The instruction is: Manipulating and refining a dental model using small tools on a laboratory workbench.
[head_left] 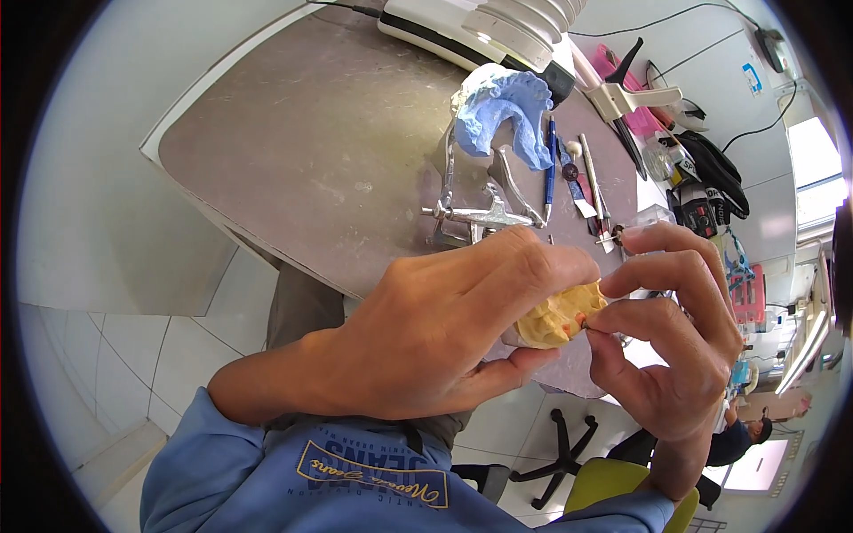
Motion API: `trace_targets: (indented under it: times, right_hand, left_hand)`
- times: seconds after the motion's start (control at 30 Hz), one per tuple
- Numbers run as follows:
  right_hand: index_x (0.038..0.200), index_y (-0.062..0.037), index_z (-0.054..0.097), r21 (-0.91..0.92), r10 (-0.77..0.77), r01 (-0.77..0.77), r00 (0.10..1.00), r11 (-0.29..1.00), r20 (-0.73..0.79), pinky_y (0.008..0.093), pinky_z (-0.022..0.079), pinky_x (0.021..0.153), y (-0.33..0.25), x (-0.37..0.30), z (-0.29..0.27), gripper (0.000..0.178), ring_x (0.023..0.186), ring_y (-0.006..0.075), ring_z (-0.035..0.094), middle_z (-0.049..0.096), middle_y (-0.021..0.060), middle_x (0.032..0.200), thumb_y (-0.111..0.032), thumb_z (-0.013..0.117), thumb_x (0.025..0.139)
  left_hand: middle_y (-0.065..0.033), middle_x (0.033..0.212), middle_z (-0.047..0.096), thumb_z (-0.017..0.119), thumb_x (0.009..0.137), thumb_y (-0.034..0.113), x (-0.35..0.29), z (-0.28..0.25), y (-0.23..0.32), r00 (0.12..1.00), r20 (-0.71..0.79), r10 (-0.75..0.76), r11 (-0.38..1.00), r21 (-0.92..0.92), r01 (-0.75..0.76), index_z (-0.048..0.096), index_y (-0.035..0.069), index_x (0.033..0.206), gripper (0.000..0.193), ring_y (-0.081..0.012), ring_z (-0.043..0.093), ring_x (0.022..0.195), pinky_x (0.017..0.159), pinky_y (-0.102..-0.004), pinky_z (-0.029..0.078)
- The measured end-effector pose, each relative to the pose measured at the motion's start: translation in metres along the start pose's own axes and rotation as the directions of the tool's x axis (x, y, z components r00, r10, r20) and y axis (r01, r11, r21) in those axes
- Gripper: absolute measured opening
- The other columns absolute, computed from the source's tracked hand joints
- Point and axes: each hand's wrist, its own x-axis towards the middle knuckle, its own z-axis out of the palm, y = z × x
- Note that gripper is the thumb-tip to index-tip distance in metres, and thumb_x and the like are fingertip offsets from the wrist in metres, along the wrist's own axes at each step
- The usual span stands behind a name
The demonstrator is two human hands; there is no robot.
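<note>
My left hand (444, 324) grips a yellow dental cast (549, 322) between its thumb and fingers, above the front edge of the bench. A small orange-red patch shows on the cast's right side. Right beside that patch, my right hand (671, 342) has thumb and index finger pinched together at the cast; what lies between the fingertips is too small to make out. Beyond my hands, a metal dental articulator (489, 215) stands on the bench with a blue dental cast (505, 107) mounted on it.
On the grey bench (311, 142), a blue pen (550, 169) and several slim tools lie right of the articulator. A white machine with a ribbed hose (524, 31) stands at the back. A green chair (613, 489) is at lower right, with a person farther off.
</note>
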Motion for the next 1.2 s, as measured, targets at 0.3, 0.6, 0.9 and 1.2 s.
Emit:
trace_targets:
  times: [0.3,0.6,0.9,1.2]
  right_hand:
    - [0.077,-0.0067,0.069,0.036,-0.038,0.037,0.998,0.999,0.054,0.0476,0.054,0.081,0.002,0.014,-0.004,0.024,0.092,0.0315,0.068,0.067,0.0085,0.081,-0.009,0.08,0.057]
    - [0.074,-0.0058,0.069,-0.112,-0.063,0.078,0.989,0.991,0.137,0.0523,0.054,0.087,-0.012,0.02,-0.013,0.019,0.094,0.0313,0.068,0.067,0.0062,0.084,-0.008,0.08,0.059]
    - [0.076,-0.0021,0.07,-0.167,0.121,-0.099,0.984,0.981,0.13,0.0513,0.05,0.092,-0.014,-0.006,-0.009,0.016,0.105,0.0348,0.064,0.067,0.01,0.088,-0.005,0.077,0.062]
    - [0.08,-0.0048,0.069,0.02,0.27,-0.271,0.963,0.963,0.019,0.0459,0.051,0.087,-0.011,-0.021,0.002,0.022,0.099,0.0321,0.065,0.069,0.0067,0.089,0.0,0.08,0.062]
  left_hand:
    - [-0.0162,0.12,0.07,0.089,0.075,0.009,0.002,-0.007,0.0,1.0,0.012,-0.005,1.0,0.015,0.004,0.058,0.0,0.126,0.061,-0.0282,0.071,0.092,0.077,-0.0357,0.059]
    - [-0.017,0.121,0.07,0.089,0.075,0.007,0.002,-0.003,0.002,1.0,0.01,-0.016,1.0,-0.026,0.016,0.055,-0.001,0.128,0.063,-0.0286,0.073,0.091,0.074,-0.0346,0.06]
    - [-0.0199,0.118,0.07,0.086,0.07,-0.002,0.002,0.012,-0.004,0.996,-0.001,0.085,0.996,0.001,-0.085,0.054,-0.002,0.13,0.068,-0.0293,0.073,0.087,0.069,-0.0337,0.06]
    - [-0.0223,0.112,0.071,0.085,0.069,-0.005,0.0,0.022,-0.002,0.993,0.014,0.114,0.989,0.094,-0.115,0.055,-0.002,0.129,0.067,-0.0319,0.075,0.09,0.073,-0.0352,0.062]
